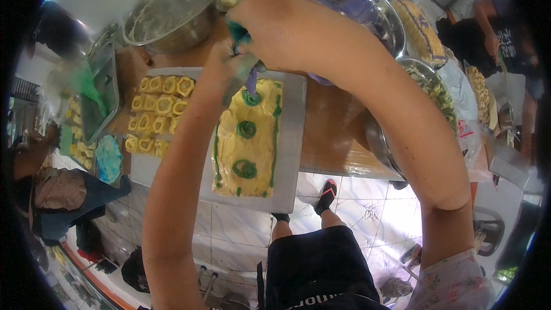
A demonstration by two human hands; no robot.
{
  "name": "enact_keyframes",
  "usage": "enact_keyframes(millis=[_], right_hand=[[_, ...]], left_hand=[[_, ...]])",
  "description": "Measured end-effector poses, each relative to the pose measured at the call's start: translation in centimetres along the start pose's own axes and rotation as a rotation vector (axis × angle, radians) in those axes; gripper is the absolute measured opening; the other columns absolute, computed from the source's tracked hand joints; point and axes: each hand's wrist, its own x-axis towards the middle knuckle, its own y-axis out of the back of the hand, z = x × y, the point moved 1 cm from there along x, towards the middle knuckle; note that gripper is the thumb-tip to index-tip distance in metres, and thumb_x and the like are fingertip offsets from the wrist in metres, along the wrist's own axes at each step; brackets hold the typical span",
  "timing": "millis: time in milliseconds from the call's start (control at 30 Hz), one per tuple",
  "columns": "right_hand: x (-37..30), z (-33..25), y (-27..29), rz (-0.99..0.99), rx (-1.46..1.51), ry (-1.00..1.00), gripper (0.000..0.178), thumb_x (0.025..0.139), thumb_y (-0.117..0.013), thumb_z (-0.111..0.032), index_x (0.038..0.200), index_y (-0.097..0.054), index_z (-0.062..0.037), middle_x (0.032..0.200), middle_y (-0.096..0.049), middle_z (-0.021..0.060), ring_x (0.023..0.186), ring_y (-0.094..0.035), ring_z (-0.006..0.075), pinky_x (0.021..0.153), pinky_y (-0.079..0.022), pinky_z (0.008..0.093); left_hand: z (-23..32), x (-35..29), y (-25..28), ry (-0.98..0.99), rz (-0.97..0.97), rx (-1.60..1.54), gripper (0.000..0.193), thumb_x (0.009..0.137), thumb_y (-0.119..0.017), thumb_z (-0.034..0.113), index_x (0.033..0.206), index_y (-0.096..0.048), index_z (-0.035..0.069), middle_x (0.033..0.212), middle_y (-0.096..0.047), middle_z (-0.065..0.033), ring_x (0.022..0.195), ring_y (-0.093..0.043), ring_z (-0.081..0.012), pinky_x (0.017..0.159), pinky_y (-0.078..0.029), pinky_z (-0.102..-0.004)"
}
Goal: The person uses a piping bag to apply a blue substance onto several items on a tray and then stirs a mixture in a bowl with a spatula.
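One green-edged cake (247, 148), three green swirls (247, 130)

From my end, the mixing bowl (186, 39) looked like dull steel, smeared pale inside, while the purple cream's bowl (398, 34) showed me a shinier metal rim. The frosted cake (252, 148) wore a smooth, faintly glossy coat, with ridged piping (247, 130) on top. Its flat tray (291, 138) was matt; I couldn't tell metal from board. I saw a glossy, wood-brown tabletop (338, 143), shiny floor tiles (229, 218), a crinkled plastic bag (457, 89) and a patterned cloth sleeve (459, 281).
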Motion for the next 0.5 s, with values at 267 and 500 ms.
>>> enact_keyframes(millis=[267, 500], right_hand=[[0.3, 0.3, -0.8, 0.136, -0.019, 0.097, 0.016, 0.070, -0.057, -0.012, 0.080, -0.059, 0.0012, 0.073, -0.058, 0.0201, 0.071, -0.057, 0.0334, 0.065, -0.046, 0.0378], [0.5, 0.2, -0.9, 0.102, 0.006, 0.053, 0.015, 0.070, -0.057, -0.010, 0.079, -0.060, 0.0015, 0.072, -0.058, 0.0198, 0.070, -0.059, 0.0307, 0.065, -0.046, 0.0359]], left_hand=[[-0.2, 0.4, 0.3, -0.029, 0.003, -0.004, 0.011, 0.076, -0.054, 0.009, 0.072, -0.053, -0.001, 0.067, -0.053, -0.0042, 0.058, -0.049, -0.0100, 0.050, -0.040, -0.0232], [-0.1, 0.3, 0.5, -0.107, -0.017, 0.113, 0.014, 0.076, -0.052, 0.011, 0.069, -0.052, -0.001, 0.063, -0.052, -0.0038, 0.055, -0.048, -0.0094, 0.046, -0.039, -0.0229]])
